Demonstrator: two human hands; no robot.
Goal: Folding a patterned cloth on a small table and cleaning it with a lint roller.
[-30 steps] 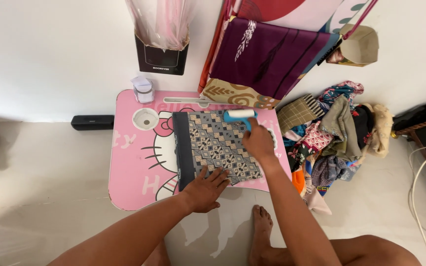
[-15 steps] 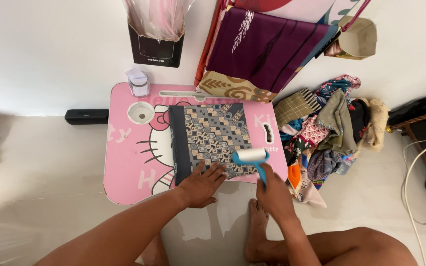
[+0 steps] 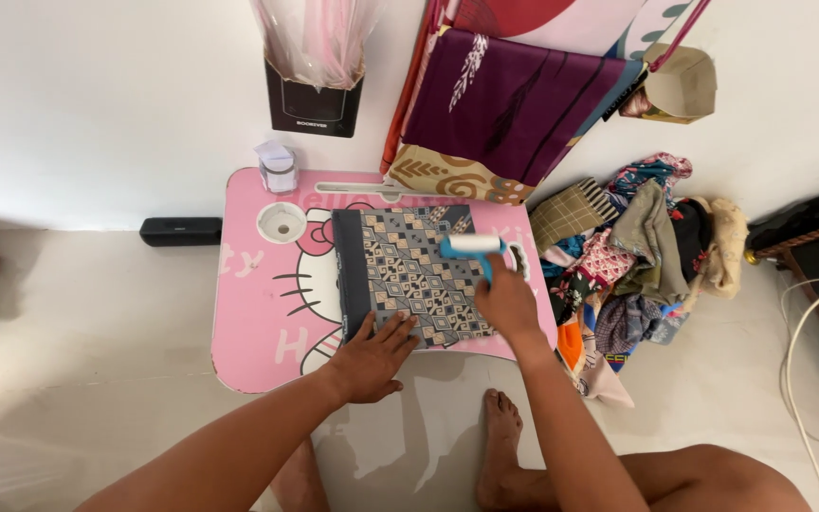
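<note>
- Right hand grips the lint roller, now back up at mid-frame from the cloth's lower edge, probably another pass.
- Left hand lies flat, fingers spread, pinning the cloth on the pink table.

Folded patterned cloth flat on table, blue-handled lint roller atop.

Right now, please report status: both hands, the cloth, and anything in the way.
Left hand flat on folded patterned cloth, pinning near edge. Right hand grips blue lint roller on cloth. Cloth lies on pink lap table. Nothing blocking.
</note>
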